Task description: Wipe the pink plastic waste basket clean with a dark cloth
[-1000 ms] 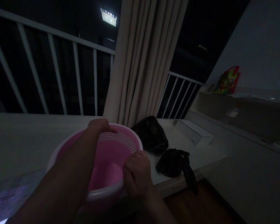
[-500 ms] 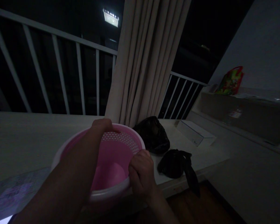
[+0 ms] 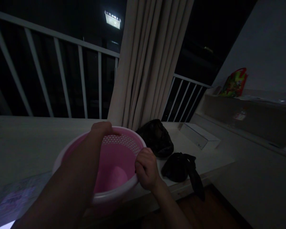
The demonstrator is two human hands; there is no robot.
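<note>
A pink plastic basket point(image 3: 107, 170) with a pale rim and a band of small holes stands before me, its inside showing nothing but pink plastic. My left arm crosses over its opening, and my left hand point(image 3: 104, 128) holds the far rim, fingers hooked inward over it. At the right side of the rim my right hand point(image 3: 146, 168) is closed round the edge, thumb side toward me. Just beyond that hand lie a large black plastic bag point(image 3: 157, 138) and a smaller knotted black bag point(image 3: 177, 167).
A white box point(image 3: 200, 136) lies on the pale ledge point(image 3: 209, 162) at the right. Behind are a beige curtain point(image 3: 147, 63) and white railing point(image 3: 81, 78). A red-green bag point(image 3: 234, 82) stands on the shelf; a clear bottle point(image 3: 240, 115) is below. Patterned cloth-like sheet point(image 3: 16, 194) lies left.
My right hand has shifted slightly up and right along with its grip on the rim. My left hand and the basket have moved only a little to the left.
</note>
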